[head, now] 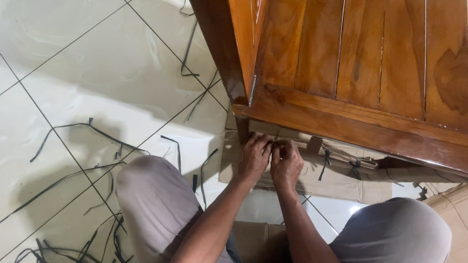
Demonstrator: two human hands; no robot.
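Cardboard wrapping [323, 184] lies under the wooden furniture's [374, 59] lower edge, at 12 o'clock from the knees. Left hand [254, 158] and right hand [286, 165] meet there, fingers curled closed, apparently pinching the wrapping's edge; exact grip hidden. Black strapping offcuts [85, 131] litter the floor [49, 37] at 9 o'clock.

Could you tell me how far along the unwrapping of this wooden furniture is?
Done: many cut black straps lie across the tiled floor, and the wooden furniture is bare on top. In hand: the left hand and right hand work together at the cardboard wrapping under its lower edge. Left: that cardboard, with straps still tied around it.
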